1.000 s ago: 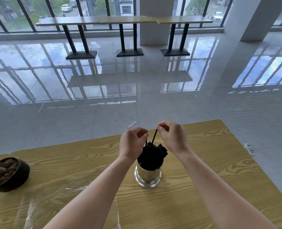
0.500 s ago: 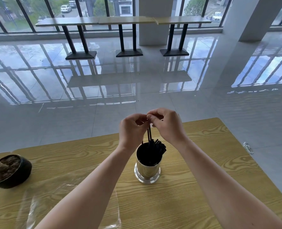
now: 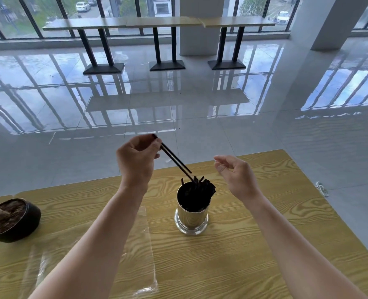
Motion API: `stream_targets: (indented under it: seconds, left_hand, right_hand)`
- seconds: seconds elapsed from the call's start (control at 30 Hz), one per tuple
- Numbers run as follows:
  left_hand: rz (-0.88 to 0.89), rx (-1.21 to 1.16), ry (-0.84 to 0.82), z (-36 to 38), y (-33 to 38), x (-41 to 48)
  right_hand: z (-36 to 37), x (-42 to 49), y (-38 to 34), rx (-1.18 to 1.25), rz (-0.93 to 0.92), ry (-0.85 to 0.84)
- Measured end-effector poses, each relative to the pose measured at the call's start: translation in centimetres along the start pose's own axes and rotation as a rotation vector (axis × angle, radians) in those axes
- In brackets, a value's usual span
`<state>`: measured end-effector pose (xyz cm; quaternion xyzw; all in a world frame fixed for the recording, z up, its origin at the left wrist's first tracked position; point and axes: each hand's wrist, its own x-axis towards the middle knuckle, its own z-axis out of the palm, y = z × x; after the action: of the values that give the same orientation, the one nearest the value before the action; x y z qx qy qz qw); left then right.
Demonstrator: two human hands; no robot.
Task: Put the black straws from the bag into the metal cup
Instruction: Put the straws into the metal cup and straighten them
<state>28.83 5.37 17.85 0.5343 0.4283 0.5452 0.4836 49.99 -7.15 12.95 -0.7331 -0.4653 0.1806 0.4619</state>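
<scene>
A shiny metal cup (image 3: 191,219) stands on the wooden table (image 3: 254,251), packed with several black straws (image 3: 198,190) that lean to the right. My left hand (image 3: 136,157) hovers above and left of the cup, pinching two black straws (image 3: 174,159) that slant down toward the cup's mouth. My right hand (image 3: 236,174) is to the right of the cup, fingers loosely apart and holding nothing. The clear plastic bag (image 3: 92,255) lies flat on the table under my left forearm and looks empty.
A dark plant pot (image 3: 10,219) with soil sits at the table's left edge. Beyond the table's far edge is a glossy tiled floor with long tables (image 3: 157,22) by the windows. A small white scrap (image 3: 322,188) lies on the floor to the right.
Both hands were together above the cup pinching straws. Now my right hand has let go and moved right, while my left hand lifted two straws up and to the left, tilting them.
</scene>
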Motion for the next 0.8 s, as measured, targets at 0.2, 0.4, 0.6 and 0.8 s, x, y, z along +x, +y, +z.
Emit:
stream_targets:
  seconds: [0.2, 0.4, 0.6, 0.8]
  left_hand:
    - [-0.12, -0.213, 0.063, -0.9, -0.7, -0.6]
    - [-0.401, -0.544, 0.201, -0.7, -1.2, -1.7]
    - [-0.578, -0.675, 0.2, -0.1, -2.1, -2.8]
    - [-0.696, -0.742, 0.137, -0.4, -3.2, -3.2]
  right_hand:
    - [0.7, -0.4, 0.3, 0.116, 0.099, -0.086]
    - [1.6, -1.3, -0.5, 0.447, 0.242, -0.16]
    - [3.4, -1.9, -1.6, 0.662, 0.346, -0.008]
    - [2.7, -1.6, -2.6, 1.041, 0.41, 0.009]
